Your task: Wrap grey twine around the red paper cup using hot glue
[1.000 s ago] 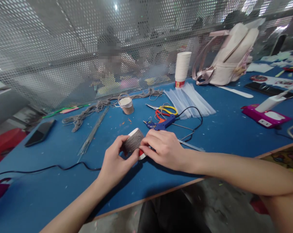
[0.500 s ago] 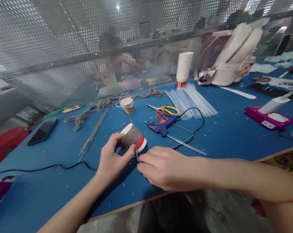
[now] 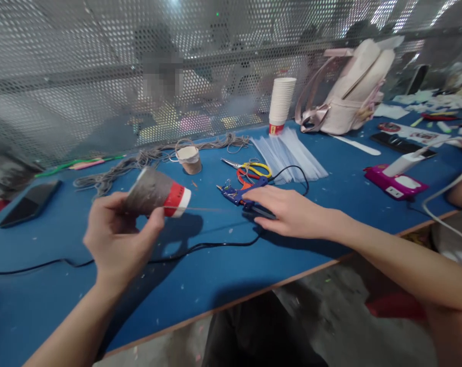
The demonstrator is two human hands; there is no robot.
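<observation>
My left hand [image 3: 118, 234] holds a paper cup [image 3: 149, 191] tipped on its side above the table. Grey cord is wound around most of the cup, leaving a red band and white rim bare at its right end. A thin blurred strand [image 3: 204, 209] stretches right from the cup near my thumb. My right hand [image 3: 292, 211] is at the blue glue gun [image 3: 234, 195], fingers over its body and thumb below, around the handle, which is largely hidden. Scissors with yellow and red handles [image 3: 259, 168] lie just behind the gun.
Behind stand a small cord-handled cup [image 3: 189, 159], a stack of paper cups [image 3: 282, 104] and a pink backpack [image 3: 345, 97]. Clear strips [image 3: 292, 155], grey cord [image 3: 112, 173], a phone [image 3: 30, 204] and a magenta power strip [image 3: 395, 181] lie around. A black cable [image 3: 204, 245] crosses the front.
My left hand has lifted the cup and moved it left. My right hand has left the cord end by the cup and moved right onto the glue gun.
</observation>
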